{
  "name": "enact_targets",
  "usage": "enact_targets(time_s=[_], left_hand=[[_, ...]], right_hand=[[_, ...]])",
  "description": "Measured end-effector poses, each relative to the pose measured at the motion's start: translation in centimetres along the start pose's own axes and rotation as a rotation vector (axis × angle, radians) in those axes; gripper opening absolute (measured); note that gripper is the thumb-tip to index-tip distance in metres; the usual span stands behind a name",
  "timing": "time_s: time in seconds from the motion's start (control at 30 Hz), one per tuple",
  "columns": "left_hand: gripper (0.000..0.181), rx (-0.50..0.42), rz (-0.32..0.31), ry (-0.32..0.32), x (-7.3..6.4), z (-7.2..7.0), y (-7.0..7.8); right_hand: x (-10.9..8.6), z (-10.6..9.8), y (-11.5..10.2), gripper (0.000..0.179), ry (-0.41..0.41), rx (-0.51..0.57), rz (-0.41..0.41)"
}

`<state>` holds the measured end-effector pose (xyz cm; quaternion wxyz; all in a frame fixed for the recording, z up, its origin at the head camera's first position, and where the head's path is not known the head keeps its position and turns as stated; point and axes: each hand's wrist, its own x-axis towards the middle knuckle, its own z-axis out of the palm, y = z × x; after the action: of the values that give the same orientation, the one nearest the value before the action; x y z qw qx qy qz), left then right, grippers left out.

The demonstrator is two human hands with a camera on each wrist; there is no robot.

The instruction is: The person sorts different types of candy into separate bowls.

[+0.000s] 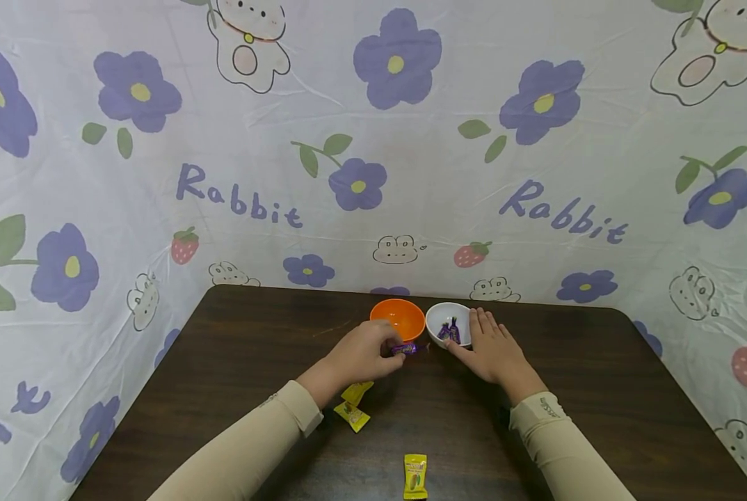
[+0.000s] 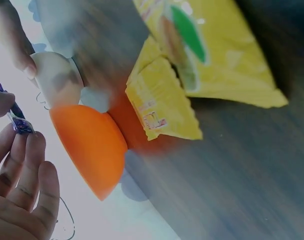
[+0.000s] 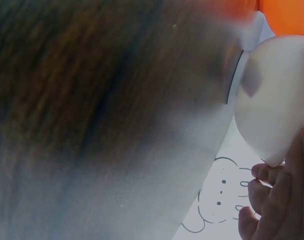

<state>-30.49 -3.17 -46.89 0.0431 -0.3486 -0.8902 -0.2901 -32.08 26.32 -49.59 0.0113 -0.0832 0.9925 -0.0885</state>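
My left hand (image 1: 364,348) pinches a purple twist-wrapped candy (image 1: 406,348) between thumb and fingers, just in front of the orange bowl (image 1: 389,306). In the left wrist view the same candy (image 2: 20,121) shows at the fingertips. To the right of the orange bowl stands a white bowl (image 1: 432,339), with a few purple-wrapped candies (image 1: 450,331) inside. My right hand (image 1: 492,348) rests against the white bowl's right side, fingers extended and thumb at its near rim. The right wrist view has the fingers (image 3: 269,195) beside the bowl's outer wall.
Two yellow candy packets (image 1: 352,416) lie close together beside the left forearm. Another yellow packet (image 1: 415,476) lies alone at the near middle of the dark wooden table (image 1: 599,390). A printed cloth (image 1: 411,139) hangs behind the table and along its sides.
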Motion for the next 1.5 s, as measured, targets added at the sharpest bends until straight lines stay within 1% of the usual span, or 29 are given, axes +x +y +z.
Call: enact_targets(time_s=[0.3, 0.5, 0.6, 0.8, 1.03, 1.17, 1.27, 1.33, 1.5], left_hand=[[0.018, 0.013, -0.008, -0.007, 1.5, 0.4, -0.2], [0.017, 0.047, -0.003, 0.021, 2.9, 0.3, -0.3], [0.016, 0.062, -0.012, 0.026, 3.5, 0.2, -0.2], [0.018, 0.107, -0.041, 0.031, 5.0, 0.7, -0.2], [0.02, 0.139, -0.051, 0.05, 6.7, 1.4, 0.2], [0.019, 0.091, -0.056, 0.031, 7.4, 2.0, 0.4], [0.019, 0.041, -0.062, 0.013, 8.0, 2.6, 0.4], [0.02, 0.022, -0.072, 0.013, 8.4, 3.0, 0.4], [0.02, -0.035, -0.135, 0.029, 9.2, 3.6, 0.4]], right_hand=[[-0.1, 0.0, 0.1, 0.107, -0.007, 0.0, 0.001], [0.0, 0.0, 0.2, 0.108, -0.005, -0.004, -0.004], [0.0, 0.0, 0.2, 0.109, 0.001, -0.009, -0.005], [0.2, 0.1, 0.3, 0.11, 0.004, -0.013, -0.009], [0.0, 0.3, 0.2, 0.109, 0.005, -0.011, -0.003], [-0.1, 0.3, 0.1, 0.108, -0.008, -0.011, -0.001], [-0.2, 0.4, 0.1, 0.108, -0.021, -0.015, 0.003], [-0.2, 0.3, 0.1, 0.108, -0.017, -0.017, 0.004], [-0.1, 0.0, 0.1, 0.106, 0.001, -0.014, -0.005]])
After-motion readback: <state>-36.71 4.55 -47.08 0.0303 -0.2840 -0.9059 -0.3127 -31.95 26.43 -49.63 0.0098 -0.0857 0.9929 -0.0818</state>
